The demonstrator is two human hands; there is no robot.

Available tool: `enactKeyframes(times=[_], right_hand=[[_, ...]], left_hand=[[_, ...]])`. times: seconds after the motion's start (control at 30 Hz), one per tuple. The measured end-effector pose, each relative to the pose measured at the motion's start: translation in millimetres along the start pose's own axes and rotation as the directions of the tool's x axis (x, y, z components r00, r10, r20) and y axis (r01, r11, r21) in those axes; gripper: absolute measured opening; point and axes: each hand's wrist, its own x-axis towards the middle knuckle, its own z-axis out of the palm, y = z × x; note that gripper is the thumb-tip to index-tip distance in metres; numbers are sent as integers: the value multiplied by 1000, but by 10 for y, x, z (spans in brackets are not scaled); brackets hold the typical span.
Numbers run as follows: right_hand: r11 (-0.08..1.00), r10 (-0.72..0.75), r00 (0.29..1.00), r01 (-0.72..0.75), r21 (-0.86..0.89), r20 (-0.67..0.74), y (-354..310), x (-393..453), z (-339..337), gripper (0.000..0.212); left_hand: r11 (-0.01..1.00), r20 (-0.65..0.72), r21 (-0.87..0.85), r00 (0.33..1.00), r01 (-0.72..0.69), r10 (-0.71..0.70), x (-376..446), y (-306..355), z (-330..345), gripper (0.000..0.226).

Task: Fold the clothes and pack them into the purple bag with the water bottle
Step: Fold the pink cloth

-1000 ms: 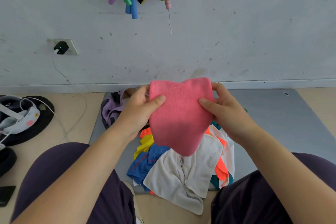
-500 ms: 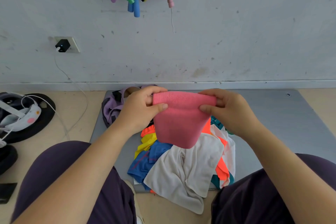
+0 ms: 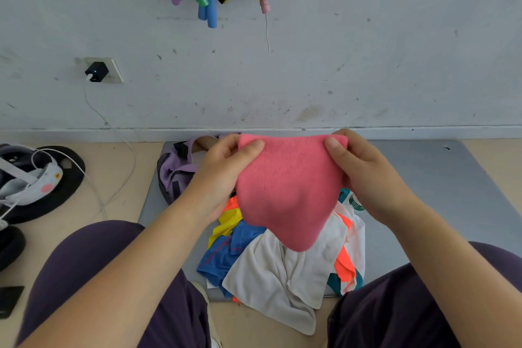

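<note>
Head view. One pink cloth (image 3: 285,192) is held up above the clothes pile (image 3: 282,257), over the grey mat (image 3: 440,183). Its surface is fuzzy and salmon-pink; the top edge is pulled fairly straight, and the body sags to a rounded point at the near end. The left hand (image 3: 223,175) pinches the top left corner, thumb in front, fingers curled behind. The right hand (image 3: 364,175) pinches the top right corner the same way. Two hands and one held cloth are counted. In the pile, white, blue, yellow, orange and teal garments are seen; an exact count cannot be told. One purple bag (image 3: 176,175) lies at the far left of the mat, partly hidden behind the left hand.
</note>
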Motion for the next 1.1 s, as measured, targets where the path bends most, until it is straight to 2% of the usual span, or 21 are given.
enactKeyframes(times=[0.07, 0.13, 0.2, 0.27, 0.3, 0.37, 0.43, 0.47, 0.53, 0.6, 0.67, 0.73, 0.77, 0.8, 0.87, 0.9, 0.97, 1.03, 1.1], right_hand=[[999, -1, 999, 3, 54, -35, 8, 0, 39, 24], [996, 29, 998, -23, 89, -64, 12, 6, 58, 23], [974, 81, 995, -66, 217, -63, 2, 8, 52, 25], [942, 113, 993, -113, 317, 19, -14, 0, 42, 35], [943, 116, 990, -136, 304, 83, -18, -8, 36, 44], [968, 131, 969, -171, 182, 209, -2, -21, 34, 57], [981, 167, 951, -187, 55, 261, 36, -19, 34, 57], [981, 177, 953, -191, 33, 247, 55, -15, 32, 56], [981, 168, 966, -183, 57, 198, 77, 0, 28, 57], [986, 126, 980, -141, 88, 152, 91, 12, 29, 55], [989, 87, 989, -101, 110, 121, 101, 29, 41, 43], [990, 77, 992, -88, 108, 100, 95, 35, 46, 28], [992, 85, 991, -94, 89, 100, 89, 37, 42, 28], [994, 97, 989, -103, 47, 108, 87, 38, 37, 35], [989, 110, 987, -97, -114, 116, 85, 42, 37, 51], [972, 101, 989, -75, -223, 106, 78, 42, 40, 52], [924, 49, 995, -12, -383, 86, 66, 53, 40, 41], [924, 17, 995, 21, -382, 94, 48, 59, 5, 22], [949, 20, 992, 20, -316, 124, 32, 52, -46, 25]], left_hand=[[979, 91, -168, 991, 114, -100, -28, 8, 43, 29], [967, 247, -151, 955, 204, -163, -53, 2, 44, 20], [969, 303, -86, 932, 232, -196, -59, -15, 40, 21], [968, 269, -116, 945, 225, -187, -37, -38, 26, 28], [966, 247, -148, 954, 211, -170, -27, -41, 18, 30], [962, 202, -203, 970, 180, -139, -5, -25, 2, 30], [967, 144, -194, 980, 163, -136, 30, -29, -28, 28], [976, 111, -147, 983, 159, -144, 39, -25, -40, 26], [984, -3, 62, 986, 165, -165, 57, -37, -68, 22], [953, -111, 253, 983, 169, -145, 82, -67, -101, 28], [954, -141, 261, 983, 150, -117, 93, -81, -111, 37], [979, -120, 184, 990, 89, -67, 86, -75, -124, 50], [982, -80, 184, 996, 43, -28, 79, -71, -129, 56], [974, -29, 227, 999, -8, 15, 76, -77, -133, 57], [900, 29, 425, 995, -99, 95, 78, -102, -136, 52], [836, 32, 533, 990, -131, 135, 79, -108, -137, 48], [748, 39, 639, 979, -180, 202, 89, -104, -164, 37], [738, 48, 643, 972, -206, 230, 116, -94, -218, 26], [784, 35, 595, 981, -176, 193, 133, -54, -256, 21]])
